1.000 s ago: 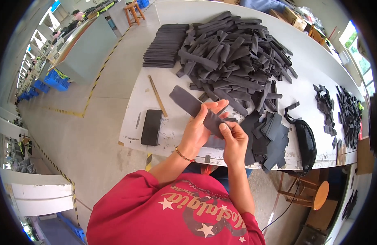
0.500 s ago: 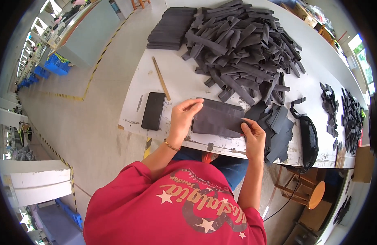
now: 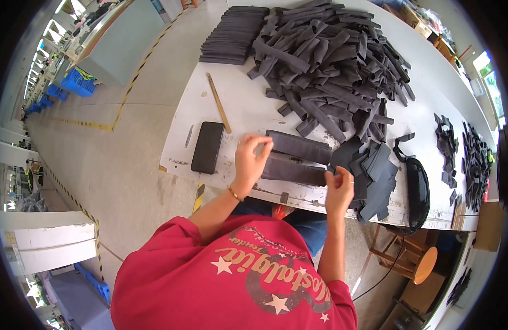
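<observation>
Two flat black fabric strips lie on the white table in front of me, one behind the other with a narrow gap between. My left hand (image 3: 250,164) has its thumb and fingertips curled together at the left end of the far strip (image 3: 299,147). Whether anything sits between those fingertips is too small to tell. At the right end of the near strip (image 3: 294,171), my right hand (image 3: 339,191) is closed, thumb and finger at that end. The left end of the near strip is partly behind my left hand.
A large heap of black strips (image 3: 325,60) covers the back of the table (image 3: 174,148), beside a neat stack (image 3: 232,36). A phone (image 3: 208,147) and a wooden stick (image 3: 219,103) lie left. Flat black pieces (image 3: 373,173) and a black mesh pouch (image 3: 417,192) lie right.
The black fabric held spread between my hands has come down toward me into a narrow strip, uncovering the far strip and the gap. My right hand has shifted slightly nearer to me.
</observation>
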Demonstrator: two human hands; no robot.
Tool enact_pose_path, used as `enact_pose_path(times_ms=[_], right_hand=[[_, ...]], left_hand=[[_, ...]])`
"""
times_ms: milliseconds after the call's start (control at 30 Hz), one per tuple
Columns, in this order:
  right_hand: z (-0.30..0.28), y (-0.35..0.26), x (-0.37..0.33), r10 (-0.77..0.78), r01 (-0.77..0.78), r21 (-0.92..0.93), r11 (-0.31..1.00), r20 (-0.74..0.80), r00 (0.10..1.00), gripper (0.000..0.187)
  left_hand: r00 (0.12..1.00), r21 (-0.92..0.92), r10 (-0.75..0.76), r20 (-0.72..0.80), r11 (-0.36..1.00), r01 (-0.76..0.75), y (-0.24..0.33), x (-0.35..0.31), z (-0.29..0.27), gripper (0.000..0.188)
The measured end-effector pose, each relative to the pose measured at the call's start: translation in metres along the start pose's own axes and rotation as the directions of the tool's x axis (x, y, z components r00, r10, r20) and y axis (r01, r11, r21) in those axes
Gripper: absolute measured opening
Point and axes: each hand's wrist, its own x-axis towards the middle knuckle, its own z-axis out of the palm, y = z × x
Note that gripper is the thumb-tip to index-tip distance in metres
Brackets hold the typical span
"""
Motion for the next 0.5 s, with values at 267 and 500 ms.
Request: enact_pose_path(times_ms=[267,500], right_hand=[[-0.061,0.057,0.046,-0.268,0.134,-0.531,0.837,-0.184,0.946,0.024],[-0.09,0.066,0.063,-0.136,-0.034,-0.529,0.848,-0.28,0.95,0.019]], left_hand=[[0.906,-0.622,-0.383,0.18,0.669,0.407,-0.029,0.161,0.075,0.023],[0.537,-0.668,-0.806,0.251,0.258,0.698,-0.055,0.245,0.139,0.032]])
